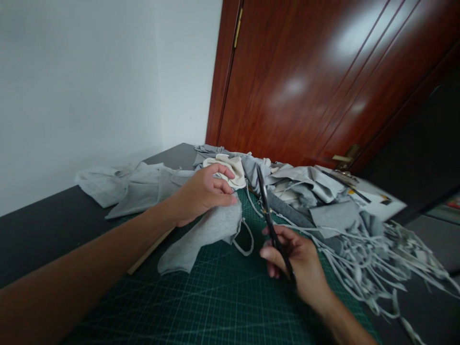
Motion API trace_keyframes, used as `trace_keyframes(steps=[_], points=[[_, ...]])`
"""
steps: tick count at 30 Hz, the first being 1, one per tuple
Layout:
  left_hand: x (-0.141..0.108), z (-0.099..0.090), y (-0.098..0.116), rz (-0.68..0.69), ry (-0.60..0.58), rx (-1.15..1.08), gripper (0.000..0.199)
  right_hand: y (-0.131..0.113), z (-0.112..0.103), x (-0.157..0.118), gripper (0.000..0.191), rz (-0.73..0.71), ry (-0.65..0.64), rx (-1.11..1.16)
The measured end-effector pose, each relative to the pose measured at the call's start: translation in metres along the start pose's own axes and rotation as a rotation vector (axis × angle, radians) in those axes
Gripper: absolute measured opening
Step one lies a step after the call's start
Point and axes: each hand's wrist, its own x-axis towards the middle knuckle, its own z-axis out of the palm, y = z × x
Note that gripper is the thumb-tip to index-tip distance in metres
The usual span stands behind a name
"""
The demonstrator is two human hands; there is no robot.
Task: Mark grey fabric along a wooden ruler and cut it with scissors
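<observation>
A light grey fabric piece point(212, 230) hangs from the pinched fingers of my left hand point(206, 191), over a green cutting mat point(223, 297). A thin curled strip point(249, 244) dangles at the piece's right side. In my right hand point(296, 258) are black scissors point(269, 220), their blades pointing up and away, to the right of the fabric and apart from it. My fingers are wrapped round the scissors' handles.
Grey cloth pieces point(140, 189) lie at the back left of the dark table point(39, 230). Cream and grey scraps point(305, 184) are heaped at the back, with tangled strips point(370, 263) on the right. A wooden strip point(149, 251) lies beneath my left forearm.
</observation>
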Motion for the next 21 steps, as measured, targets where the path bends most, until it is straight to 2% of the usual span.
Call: trace_keyframes(steps=[4, 7, 11, 14, 17, 19, 21], points=[[0.009, 0.012, 0.009, -0.004, -0.079, 0.036, 0.057, -0.036, -0.005, 0.02, 0.06, -0.073, 0.063, -0.063], [0.014, 0.026, 0.008, -0.007, -0.172, 0.079, 0.062, -0.051, -0.004, 0.031, 0.057, -0.092, 0.063, -0.057], [0.014, 0.047, -0.002, 0.014, -0.259, 0.149, 0.069, -0.055, -0.004, 0.038, 0.053, -0.041, 0.041, -0.033], [0.013, 0.06, -0.007, 0.009, -0.237, 0.166, 0.073, -0.05, -0.009, 0.039, 0.049, 0.008, -0.003, -0.023], [0.015, 0.063, -0.009, -0.044, -0.202, 0.212, 0.08, -0.046, -0.017, 0.036, 0.047, 0.014, -0.001, 0.023], [0.016, 0.058, -0.007, -0.128, -0.267, 0.27, 0.074, -0.045, -0.023, 0.034, 0.051, 0.003, 0.051, 0.065], [0.017, 0.049, -0.005, -0.241, -0.394, 0.325, 0.049, -0.045, -0.031, 0.031, 0.055, -0.012, 0.106, 0.101]])
